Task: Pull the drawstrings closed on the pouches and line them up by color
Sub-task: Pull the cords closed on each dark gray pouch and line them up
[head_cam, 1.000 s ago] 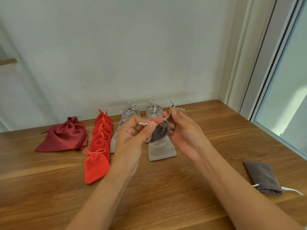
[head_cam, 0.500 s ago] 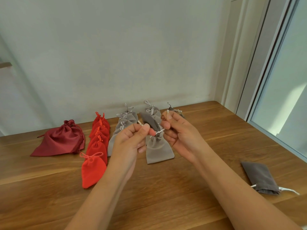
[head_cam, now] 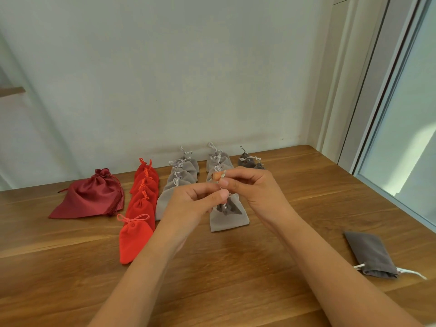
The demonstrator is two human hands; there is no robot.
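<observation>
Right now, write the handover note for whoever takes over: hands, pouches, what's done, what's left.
Left hand and right hand each pinch the drawstring of a dark grey pouch held above the table.
Done: red row, two light grey rows and a short dark grey row at the back look cinched; dark red bag far left.
Left: finish this pouch, add it to the dark grey row, then close and place the flat grey pouch at right.
</observation>
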